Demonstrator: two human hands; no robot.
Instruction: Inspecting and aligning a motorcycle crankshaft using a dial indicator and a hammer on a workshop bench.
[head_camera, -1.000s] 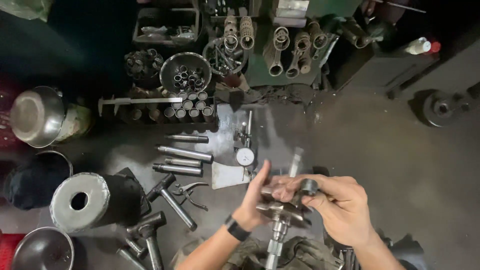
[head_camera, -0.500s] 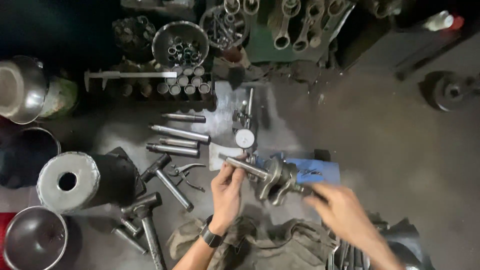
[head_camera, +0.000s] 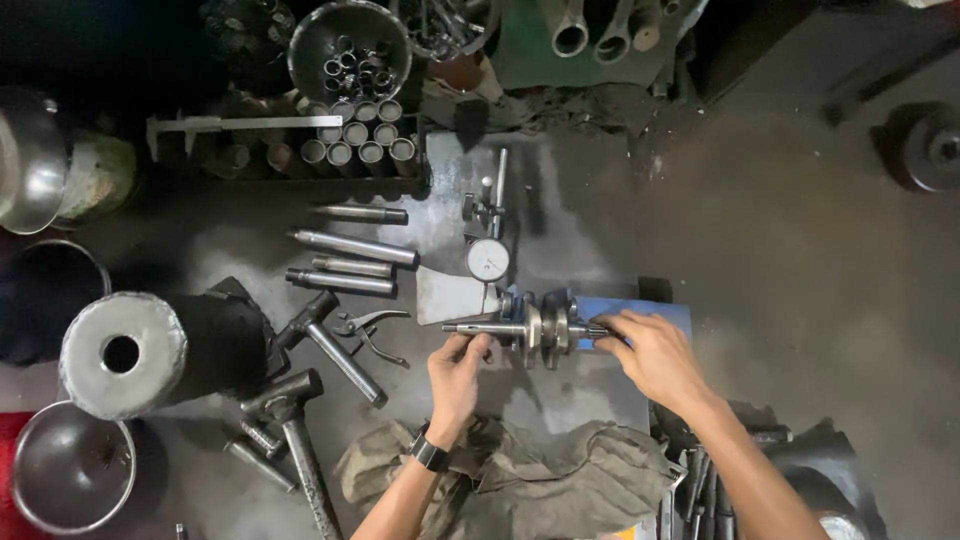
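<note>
Crankshaft (head_camera: 541, 329) now lowered from tilted, lies level between blue stands (head_camera: 640, 309) below dial gauge (head_camera: 488, 260). Left hand (head_camera: 456, 375) pinches left shaft end; right hand (head_camera: 655, 355) closes fingers on right end. Seated, I judge.

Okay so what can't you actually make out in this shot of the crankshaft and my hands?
Head view, the only one:
- Right end of the crankshaft: covered by the right hand.
- Blue support under it: mostly hidden by that hand and the crank webs.
- Dial gauge: face too small to read.
- Left hand: fingertips hide the shaft's underside there.
- Metal bowl: cut by the left and bottom edges.
</note>
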